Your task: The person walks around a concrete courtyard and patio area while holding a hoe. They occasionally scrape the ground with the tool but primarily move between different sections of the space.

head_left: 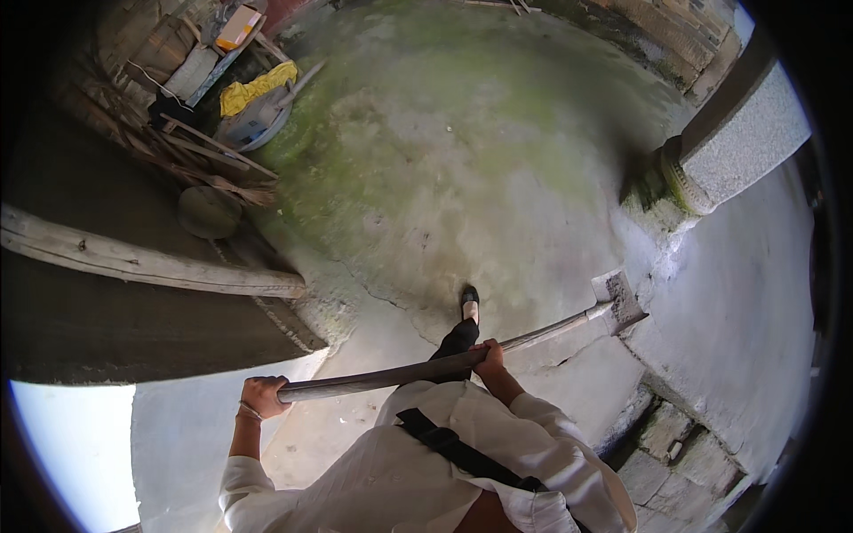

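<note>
A shovel with a long wooden handle (382, 380) lies across the front of my body, from lower left to right. My left hand (264, 397) is closed round the handle's end, with a bracelet at the wrist. Farther along, my right hand (488, 360) grips the handle near its middle. At the right end, the squarish metal blade (626, 300) is low over the concrete floor and looks dirty; I cannot tell whether it touches. One foot in a black shoe (469, 294) shows beyond the handle.
A stone pillar (746, 133) stands at the right on a mossy base. At left is a wooden post (151, 258). Sticks, a yellow cloth (258, 87) and a basin (267, 131) are heaped at the far left. A stone-edged channel (653, 426) cuts the floor at lower right.
</note>
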`<state>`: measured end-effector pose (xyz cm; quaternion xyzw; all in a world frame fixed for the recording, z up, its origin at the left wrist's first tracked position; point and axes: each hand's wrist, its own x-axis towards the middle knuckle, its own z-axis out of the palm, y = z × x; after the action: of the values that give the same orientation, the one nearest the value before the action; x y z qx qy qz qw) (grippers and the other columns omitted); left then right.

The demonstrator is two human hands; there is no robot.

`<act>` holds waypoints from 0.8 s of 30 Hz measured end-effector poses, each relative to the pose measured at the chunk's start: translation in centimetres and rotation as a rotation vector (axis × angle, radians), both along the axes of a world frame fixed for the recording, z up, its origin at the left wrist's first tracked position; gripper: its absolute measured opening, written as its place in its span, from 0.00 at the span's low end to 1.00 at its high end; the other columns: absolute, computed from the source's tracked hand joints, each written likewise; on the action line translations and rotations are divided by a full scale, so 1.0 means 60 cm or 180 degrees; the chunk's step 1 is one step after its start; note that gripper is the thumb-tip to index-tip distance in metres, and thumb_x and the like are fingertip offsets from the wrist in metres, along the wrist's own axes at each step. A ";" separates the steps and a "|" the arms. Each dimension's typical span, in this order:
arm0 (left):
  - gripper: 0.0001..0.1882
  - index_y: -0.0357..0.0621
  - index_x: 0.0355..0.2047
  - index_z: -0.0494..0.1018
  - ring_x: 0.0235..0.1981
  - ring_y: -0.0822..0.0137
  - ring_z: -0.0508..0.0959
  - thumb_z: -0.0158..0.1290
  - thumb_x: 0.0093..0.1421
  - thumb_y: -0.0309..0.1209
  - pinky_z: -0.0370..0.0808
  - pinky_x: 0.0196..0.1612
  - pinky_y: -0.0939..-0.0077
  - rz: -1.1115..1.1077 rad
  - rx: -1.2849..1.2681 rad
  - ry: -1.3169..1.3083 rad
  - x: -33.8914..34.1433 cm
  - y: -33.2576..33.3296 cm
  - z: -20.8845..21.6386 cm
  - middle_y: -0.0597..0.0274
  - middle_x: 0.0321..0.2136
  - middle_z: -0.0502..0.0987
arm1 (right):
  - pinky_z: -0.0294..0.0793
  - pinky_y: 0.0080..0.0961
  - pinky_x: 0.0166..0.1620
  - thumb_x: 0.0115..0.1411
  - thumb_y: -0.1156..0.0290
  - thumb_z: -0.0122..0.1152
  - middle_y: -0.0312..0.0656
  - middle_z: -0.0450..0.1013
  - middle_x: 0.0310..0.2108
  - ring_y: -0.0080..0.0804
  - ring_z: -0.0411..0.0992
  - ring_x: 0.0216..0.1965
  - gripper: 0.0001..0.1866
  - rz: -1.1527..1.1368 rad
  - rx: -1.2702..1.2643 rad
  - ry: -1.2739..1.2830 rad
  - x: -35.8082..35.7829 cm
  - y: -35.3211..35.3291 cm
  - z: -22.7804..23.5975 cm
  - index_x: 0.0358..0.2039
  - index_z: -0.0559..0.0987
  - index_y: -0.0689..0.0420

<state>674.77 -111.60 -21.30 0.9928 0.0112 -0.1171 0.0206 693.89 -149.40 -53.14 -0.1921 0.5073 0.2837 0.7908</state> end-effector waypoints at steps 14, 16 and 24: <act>0.15 0.51 0.22 0.70 0.20 0.59 0.74 0.59 0.31 0.38 0.70 0.23 0.65 0.0827 0.0059 0.0145 0.381 0.047 -0.022 0.62 0.18 0.74 | 0.69 0.37 0.29 0.45 0.73 0.48 0.45 0.63 0.15 0.40 0.64 0.19 0.05 0.0434 -0.0014 -0.0334 0.552 0.114 0.048 0.17 0.65 0.59; 0.17 0.51 0.24 0.71 0.20 0.60 0.74 0.60 0.30 0.37 0.70 0.23 0.65 0.0958 0.0021 0.0162 0.431 0.043 -0.025 0.63 0.18 0.74 | 0.68 0.37 0.28 0.46 0.74 0.47 0.45 0.63 0.16 0.38 0.62 0.18 0.05 0.0524 -0.0372 -0.0158 0.621 0.140 0.055 0.17 0.64 0.59; 0.20 0.50 0.27 0.71 0.22 0.61 0.74 0.61 0.29 0.39 0.70 0.26 0.68 0.1520 -0.0043 0.0236 0.645 0.007 -0.027 0.62 0.20 0.74 | 0.67 0.38 0.27 0.47 0.75 0.47 0.43 0.60 0.15 0.37 0.61 0.18 0.04 0.1177 -0.0446 -0.0091 0.918 0.217 0.038 0.19 0.64 0.58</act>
<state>713.50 -111.18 -22.94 0.9569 0.2456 -0.1454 0.0539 748.98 -136.37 -50.85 -0.3406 0.4705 0.3854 0.7170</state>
